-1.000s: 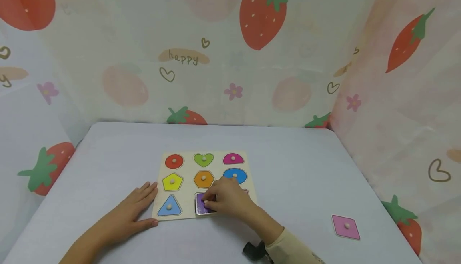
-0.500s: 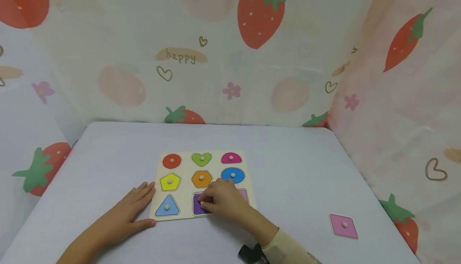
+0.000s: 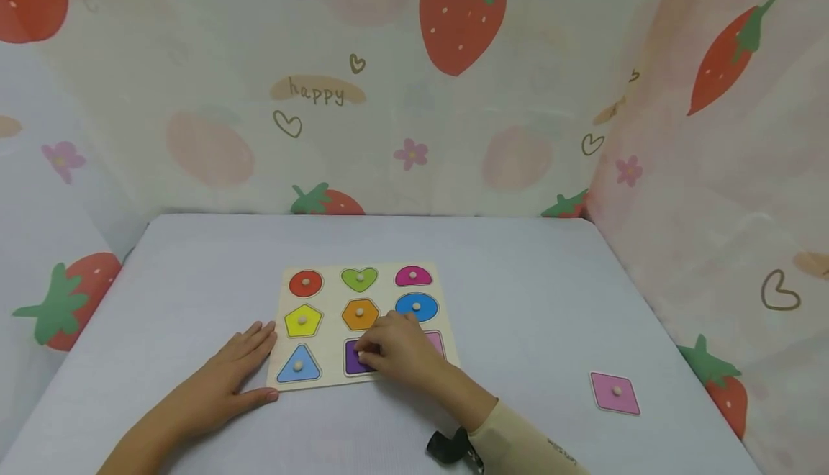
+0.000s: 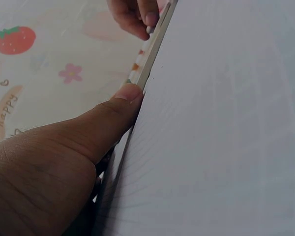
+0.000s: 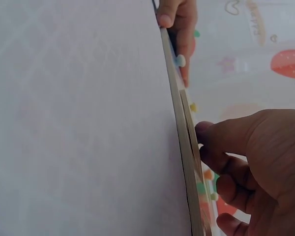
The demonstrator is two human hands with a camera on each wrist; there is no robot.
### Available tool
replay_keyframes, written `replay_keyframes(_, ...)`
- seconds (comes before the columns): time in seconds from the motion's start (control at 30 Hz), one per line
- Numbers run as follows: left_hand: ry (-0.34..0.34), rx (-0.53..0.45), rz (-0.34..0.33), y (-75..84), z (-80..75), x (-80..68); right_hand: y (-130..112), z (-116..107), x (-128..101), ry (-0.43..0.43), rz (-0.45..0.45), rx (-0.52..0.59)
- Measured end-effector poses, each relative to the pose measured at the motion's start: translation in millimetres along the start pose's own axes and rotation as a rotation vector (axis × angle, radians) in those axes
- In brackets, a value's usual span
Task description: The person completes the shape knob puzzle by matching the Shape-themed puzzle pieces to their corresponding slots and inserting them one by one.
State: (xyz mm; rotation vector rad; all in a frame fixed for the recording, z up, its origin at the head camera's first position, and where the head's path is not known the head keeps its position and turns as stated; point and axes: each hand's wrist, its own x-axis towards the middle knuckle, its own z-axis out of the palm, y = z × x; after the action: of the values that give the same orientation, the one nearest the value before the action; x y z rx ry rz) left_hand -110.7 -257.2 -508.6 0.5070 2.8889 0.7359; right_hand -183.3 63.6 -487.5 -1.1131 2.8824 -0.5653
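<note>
A pale wooden knob puzzle board (image 3: 332, 295) lies on the white table. My right hand (image 3: 404, 349) pinches the small knob of the purple puzzle piece (image 3: 352, 361) in the board's front row, hiding part of it. In the right wrist view the edge of this piece (image 5: 189, 130) stands slightly proud of the board. My left hand (image 3: 227, 381) lies with straight fingers at the board's left edge, the thumb touching its front left corner. A pink rhombus-like piece (image 3: 615, 392) with a knob lies apart, to the right on the table.
Seated in the board are several knobbed shapes, among them a blue triangle (image 3: 299, 365), a yellow pentagon (image 3: 302, 322) and a red circle (image 3: 306, 283). A black object (image 3: 448, 448) sits by the right sleeve. Strawberry-print curtains (image 3: 388, 101) enclose the table.
The purple piece, tilted and raised one second ago, now lies lower and flatter in its outline. My right hand still pinches its knob. The left hand stays put; the head view shifts slightly.
</note>
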Motion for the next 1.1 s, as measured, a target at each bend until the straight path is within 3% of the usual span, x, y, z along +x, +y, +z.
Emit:
replay_keyframes(0.4,-0.003,0.009,0.011,-2.3,-2.2,-1.0,-4,2,1,0.009,-0.005,-0.047)
replay_keyframes(0.73,-0.009,-0.011,0.010,0.6,-5.2,0.4,-3,1,1,0.000,0.014,-0.019)
replay_keyframes(1.1,0.002,-0.008,0.025,-0.3,-0.3,0.2,-2,-17,-1,-0.020,-0.013,-0.077)
